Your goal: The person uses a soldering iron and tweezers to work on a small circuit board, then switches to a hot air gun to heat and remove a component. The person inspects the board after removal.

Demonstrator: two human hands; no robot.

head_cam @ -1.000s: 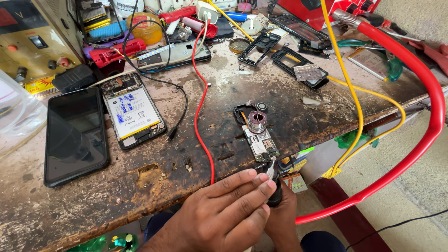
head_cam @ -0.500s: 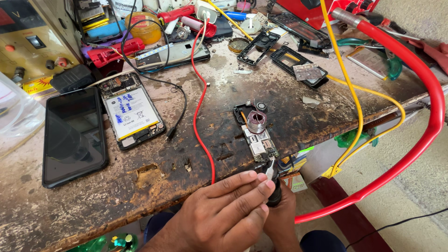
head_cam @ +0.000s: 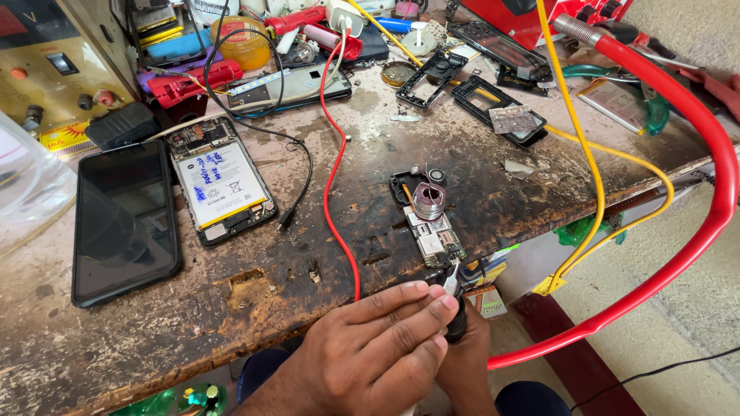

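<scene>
At the bench's near edge the left hand point(head_cam: 370, 347) lies curled over the right hand point(head_cam: 466, 358), fingers closed together on a dark-handled tool point(head_cam: 456, 322) whose metal tip meets the near end of the small circuit board point(head_cam: 433, 239); the right hand's own grip is mostly hidden and cannot be told. The step in hand appears to be fine work on that board; any next move calls for a steady, light tip. Beyond lie a solder coil point(head_cam: 428, 202), a red wire point(head_cam: 333, 169), an opened phone point(head_cam: 220, 181) and a detached dark screen point(head_cam: 123, 219).
</scene>
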